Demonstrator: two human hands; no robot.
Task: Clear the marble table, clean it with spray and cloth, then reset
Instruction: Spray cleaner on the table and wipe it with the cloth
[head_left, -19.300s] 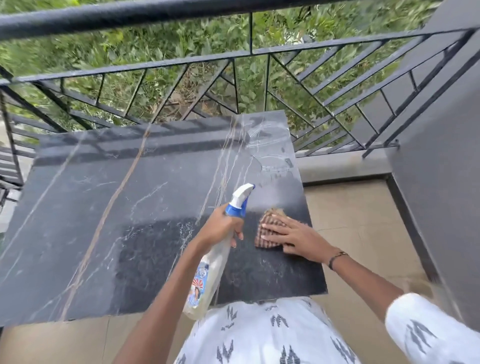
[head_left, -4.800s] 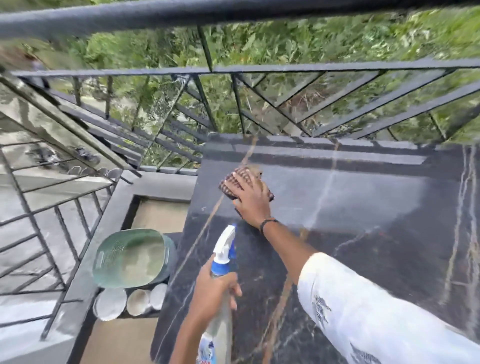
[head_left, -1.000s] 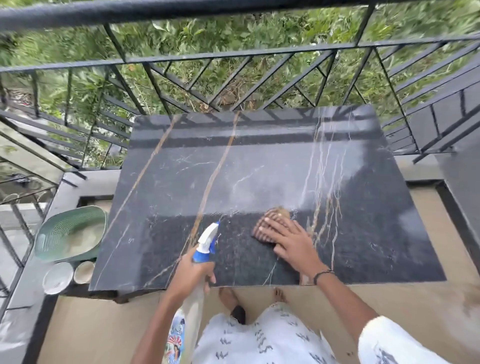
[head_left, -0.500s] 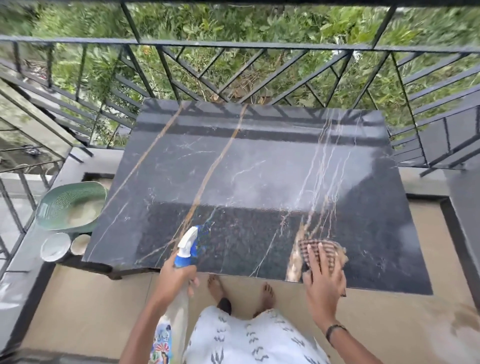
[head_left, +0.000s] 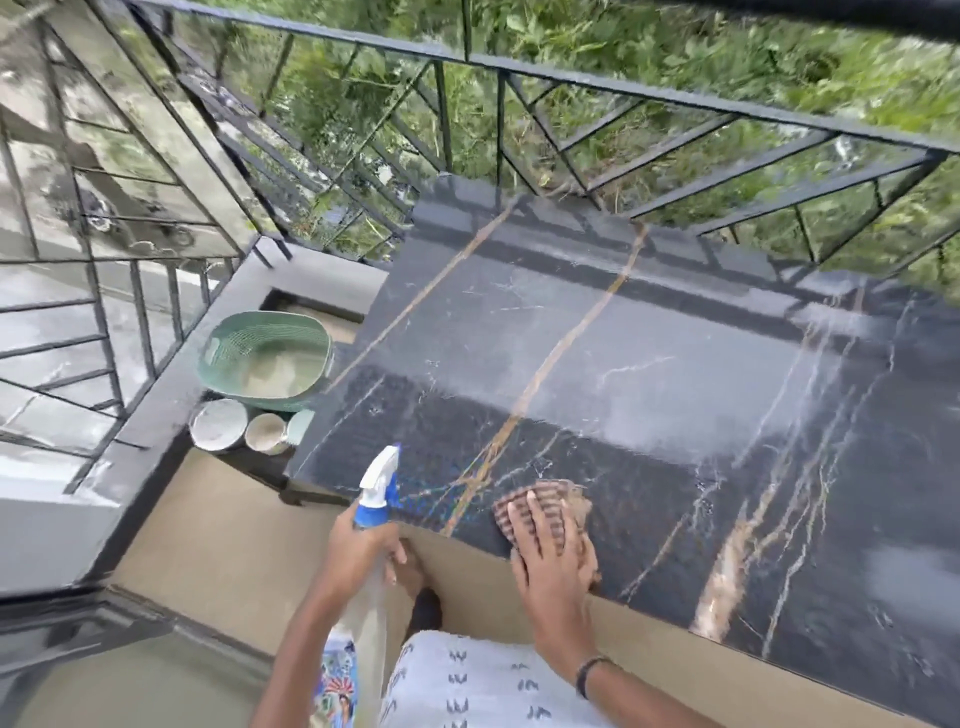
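Note:
The black marble table with gold and white veins fills the right of the head view, bare and streaked with wet patches. My right hand presses flat on a brown striped cloth at the table's near edge. My left hand grips the neck of a spray bottle with a white and blue nozzle, held just off the near left corner of the table, nozzle pointing toward the top.
A green mesh basket and two small bowls sit on a low ledge left of the table. Black metal railing runs behind and to the left. Beige floor tiles lie below.
My right hand slid the cloth leftward along the near edge of the table. The view swung left, bringing the basket and bowls closer to centre. The spray bottle stays in my left hand.

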